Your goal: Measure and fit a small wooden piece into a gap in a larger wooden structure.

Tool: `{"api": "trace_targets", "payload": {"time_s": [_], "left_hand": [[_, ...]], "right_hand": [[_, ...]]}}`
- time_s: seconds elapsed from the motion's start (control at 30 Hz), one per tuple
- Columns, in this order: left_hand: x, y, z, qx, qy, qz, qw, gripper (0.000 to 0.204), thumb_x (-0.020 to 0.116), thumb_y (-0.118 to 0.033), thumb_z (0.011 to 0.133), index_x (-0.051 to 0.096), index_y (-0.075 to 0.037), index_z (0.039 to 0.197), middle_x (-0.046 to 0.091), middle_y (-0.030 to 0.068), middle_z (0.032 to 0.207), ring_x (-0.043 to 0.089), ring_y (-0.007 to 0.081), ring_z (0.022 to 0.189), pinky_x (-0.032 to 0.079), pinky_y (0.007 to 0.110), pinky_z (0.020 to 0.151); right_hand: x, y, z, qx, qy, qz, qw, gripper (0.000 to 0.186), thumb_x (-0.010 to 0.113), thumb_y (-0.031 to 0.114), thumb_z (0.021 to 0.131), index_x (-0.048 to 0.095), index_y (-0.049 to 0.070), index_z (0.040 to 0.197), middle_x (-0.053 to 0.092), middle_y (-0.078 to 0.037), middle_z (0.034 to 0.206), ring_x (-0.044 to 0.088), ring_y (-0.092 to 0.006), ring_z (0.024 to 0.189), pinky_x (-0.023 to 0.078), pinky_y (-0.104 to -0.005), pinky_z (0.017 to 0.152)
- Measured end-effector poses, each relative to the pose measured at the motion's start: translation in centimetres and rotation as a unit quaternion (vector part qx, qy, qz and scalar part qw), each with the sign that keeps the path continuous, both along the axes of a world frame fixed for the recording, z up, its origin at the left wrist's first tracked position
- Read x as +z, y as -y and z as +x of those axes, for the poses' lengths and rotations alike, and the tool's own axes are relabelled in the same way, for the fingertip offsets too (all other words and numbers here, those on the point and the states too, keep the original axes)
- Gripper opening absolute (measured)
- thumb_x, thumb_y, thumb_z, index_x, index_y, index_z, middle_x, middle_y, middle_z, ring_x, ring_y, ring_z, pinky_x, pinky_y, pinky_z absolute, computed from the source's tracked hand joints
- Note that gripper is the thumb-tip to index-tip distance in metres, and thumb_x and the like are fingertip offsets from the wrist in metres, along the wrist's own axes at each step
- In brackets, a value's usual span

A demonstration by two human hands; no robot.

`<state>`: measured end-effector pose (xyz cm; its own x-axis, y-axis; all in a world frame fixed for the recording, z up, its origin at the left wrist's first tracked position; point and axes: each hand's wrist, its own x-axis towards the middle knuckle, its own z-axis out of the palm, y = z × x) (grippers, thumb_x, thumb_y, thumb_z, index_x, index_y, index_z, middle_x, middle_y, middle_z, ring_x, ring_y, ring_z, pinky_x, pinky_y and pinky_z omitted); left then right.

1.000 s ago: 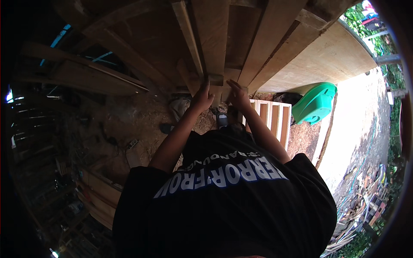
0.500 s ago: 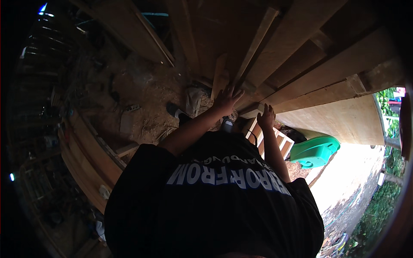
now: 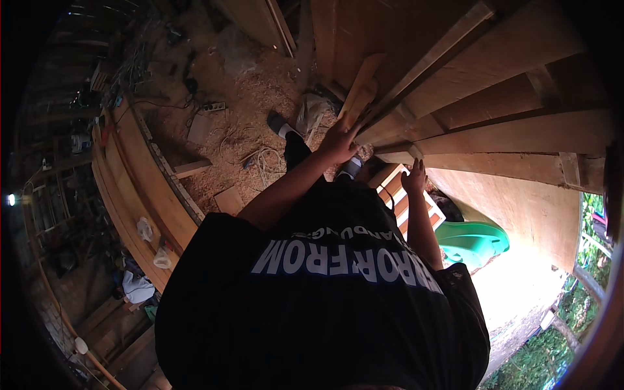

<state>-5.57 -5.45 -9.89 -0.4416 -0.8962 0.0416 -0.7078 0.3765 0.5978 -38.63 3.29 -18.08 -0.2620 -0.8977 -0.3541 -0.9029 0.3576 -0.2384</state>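
Note:
My left hand reaches forward in the middle, fingers stretched out at the lower end of a short wooden board. Whether they press on the board or only pass in front of it is hard to tell. Just right of that hand ends a long wooden strip, which slants across a large framed wooden panel. My right hand is raised with fingers apart, close to the panel's lower corner. Below it stands a pale slatted wooden frame, partly hidden by my forearm.
Curved wooden planks run along the left, with small plastic bags on them. A cable, a power strip and a clear plastic bag lie on the shavings-covered floor. A green plastic tub sits at the right.
My view has turned, so the panel, strip and floor sit farther right and higher. My left hand has moved toward the short board's lower end. The right hand stays near the panel's corner.

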Motion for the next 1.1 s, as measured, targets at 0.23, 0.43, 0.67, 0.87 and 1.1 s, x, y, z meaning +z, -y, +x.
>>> {"api": "trace_targets", "payload": {"time_s": [0.23, 0.43, 0.67, 0.87, 1.1], "left_hand": [[-6.1, -3.0, 12.3, 0.227, 0.064, 0.140, 0.962, 0.037, 0.068, -0.030, 0.091, 0.067, -0.004, 0.118, 0.068, 0.0280, 0.113, 0.064, 0.0453, 0.109, 0.051, 0.056, 0.091], [-10.6, -10.0, 22.3, 0.283, 0.261, 0.435, 0.814, 0.066, 0.049, -0.051, 0.102, 0.049, -0.005, 0.149, 0.056, 0.0224, 0.145, 0.056, 0.0356, 0.132, 0.044, 0.047, 0.110], [-8.9, -12.1, 23.4, 0.311, 0.214, 0.510, 0.773, 0.064, 0.045, -0.050, 0.102, 0.056, -0.001, 0.142, 0.060, 0.0227, 0.139, 0.061, 0.0369, 0.124, 0.048, 0.048, 0.105], [-8.4, -9.2, 23.1, 0.318, 0.203, 0.464, 0.801, 0.053, 0.049, -0.047, 0.100, 0.069, -0.003, 0.122, 0.070, 0.0221, 0.122, 0.066, 0.0382, 0.113, 0.051, 0.049, 0.096], [-11.9, -7.1, 25.0, 0.330, 0.218, 0.390, 0.831, 0.059, 0.051, -0.048, 0.102, 0.061, 0.000, 0.135, 0.064, 0.0228, 0.131, 0.062, 0.0370, 0.121, 0.048, 0.046, 0.102]], "right_hand": [[-0.8, -1.2, 0.1, -0.039, 0.048, 0.010, 0.998, 0.068, 0.070, 0.026, 0.086, 0.046, 0.014, 0.149, 0.040, -0.020, 0.157, 0.042, -0.0402, 0.142, 0.033, -0.0570, 0.117], [-1.4, -4.6, 0.6, -0.048, 0.069, 0.006, 0.996, 0.061, 0.075, 0.028, 0.084, 0.058, 0.004, 0.137, 0.060, -0.025, 0.136, 0.058, -0.0417, 0.125, 0.049, -0.0478, 0.105], [3.0, -1.0, 2.5, -0.023, 0.157, -0.192, 0.969, 0.054, 0.071, 0.014, 0.086, 0.057, 0.003, 0.137, 0.062, -0.024, 0.130, 0.060, -0.0426, 0.120, 0.051, -0.0475, 0.101], [9.1, 7.4, 6.0, 0.025, 0.147, -0.344, 0.927, 0.059, 0.076, 0.012, 0.082, 0.055, 0.005, 0.137, 0.057, -0.021, 0.132, 0.058, -0.0416, 0.119, 0.050, -0.0483, 0.099], [10.9, 10.9, 8.7, -0.020, 0.054, -0.270, 0.961, 0.059, 0.084, 0.024, 0.076, 0.058, 0.008, 0.127, 0.055, -0.019, 0.126, 0.057, -0.0414, 0.116, 0.050, -0.0516, 0.097]]}}
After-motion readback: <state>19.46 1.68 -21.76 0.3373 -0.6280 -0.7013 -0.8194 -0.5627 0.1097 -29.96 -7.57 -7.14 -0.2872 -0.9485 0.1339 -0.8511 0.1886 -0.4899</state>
